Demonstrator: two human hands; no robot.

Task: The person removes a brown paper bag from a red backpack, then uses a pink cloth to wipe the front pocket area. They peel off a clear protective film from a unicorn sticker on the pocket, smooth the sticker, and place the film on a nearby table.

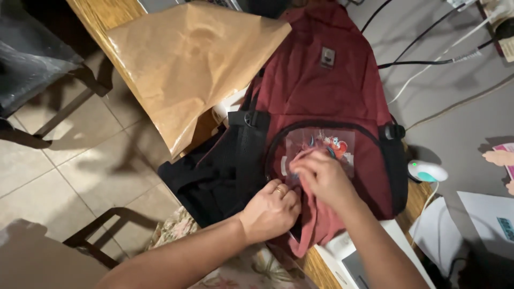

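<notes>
One red backpack (326, 91) lies on the wooden table (96, 16), and its black side hangs over the table edge. The left hand (270, 211) pinches the pocket edge, and the right hand (321, 176) pinches its pink flap (313, 225). One brown paper sheet (187, 59) lies beside it.

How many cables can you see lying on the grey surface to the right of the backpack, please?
3: a black cable and a white cable crossing near the top right, and a pale cable lower down. Others may run out of view.

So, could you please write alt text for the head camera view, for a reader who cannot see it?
Two hands, left hand and right hand, work at the front pocket of a dark red backpack lying on a wooden table. Crumpled brown paper lies beside it, a computer mouse opposite.
</notes>
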